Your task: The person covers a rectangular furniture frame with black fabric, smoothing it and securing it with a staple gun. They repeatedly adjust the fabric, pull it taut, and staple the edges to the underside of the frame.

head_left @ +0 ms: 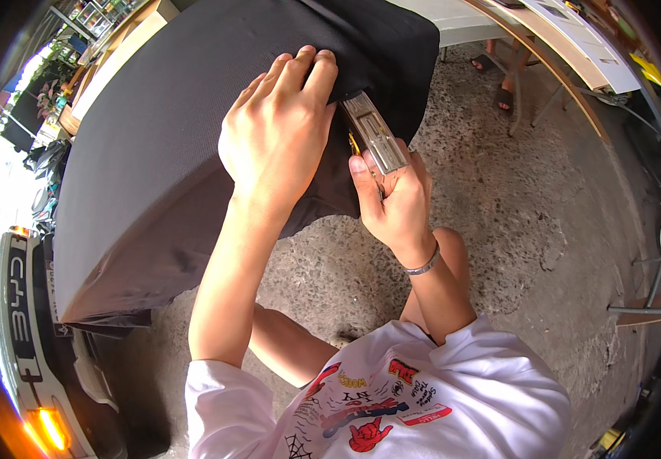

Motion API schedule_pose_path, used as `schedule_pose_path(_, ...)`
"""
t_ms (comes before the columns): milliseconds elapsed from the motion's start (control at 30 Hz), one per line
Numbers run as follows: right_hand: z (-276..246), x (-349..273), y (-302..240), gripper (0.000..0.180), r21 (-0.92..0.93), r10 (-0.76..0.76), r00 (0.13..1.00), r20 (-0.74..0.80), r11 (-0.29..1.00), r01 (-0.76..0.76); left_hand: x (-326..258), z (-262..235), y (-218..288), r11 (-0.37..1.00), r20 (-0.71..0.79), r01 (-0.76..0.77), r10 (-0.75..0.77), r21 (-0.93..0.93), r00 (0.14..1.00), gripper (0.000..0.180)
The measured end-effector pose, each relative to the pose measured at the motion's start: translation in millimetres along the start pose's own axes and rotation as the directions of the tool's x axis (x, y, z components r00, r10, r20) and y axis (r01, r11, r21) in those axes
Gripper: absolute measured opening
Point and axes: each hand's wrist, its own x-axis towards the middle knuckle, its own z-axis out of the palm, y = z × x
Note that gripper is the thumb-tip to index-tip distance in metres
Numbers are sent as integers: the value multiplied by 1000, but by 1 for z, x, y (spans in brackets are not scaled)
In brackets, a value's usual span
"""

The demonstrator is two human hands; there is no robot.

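Observation:
A large black cloth [154, 115] covers a broad, table-like shape in front of me and hangs down its near side. My left hand [280, 126] lies on top of this cloth near its right part, fingers extended and pressing down; its thumb is mostly hidden. In my right hand [395, 199] is a silver metal staple gun [376, 134], gripped with the thumb along its near side. The tool's far end meets the cloth just right of my left hand. A bit of yellow shows beside its body.
At the lower left stands the front of a vehicle [28, 321] with a lit orange lamp [53, 428]. A long table [567, 46] runs along the upper right, with another person's sandalled feet [505, 96] under it. Rough concrete floor [499, 199] surrounds my bent legs.

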Motion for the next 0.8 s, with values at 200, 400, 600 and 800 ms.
schedule_pose_path(200, 0, 3, 0, 24, 9, -25, 1000, -15, 1000, 25, 0, 1, 0, 999, 7, 3, -3, 38, 1000, 50)
schedule_pose_path(400, -1, 5, 0, 24, 37, -9, 1000, 1, 999, 9, -1, 2, 1, 999, 10, 12, -12, 35, 1000, 49)
schedule_pose_path(600, 6, 6, 3, 25, 45, -34, 998, -49, 998, 36, -1, 3, 0, 1000, 2, 3, -3, 16, 1000, 49)
schedule_pose_path(800, 14, 8, 8, 28, 66, -41, 996, -80, 997, 46, -2, 3, 0, 1000, 0, 17, -17, 15, 1000, 49)
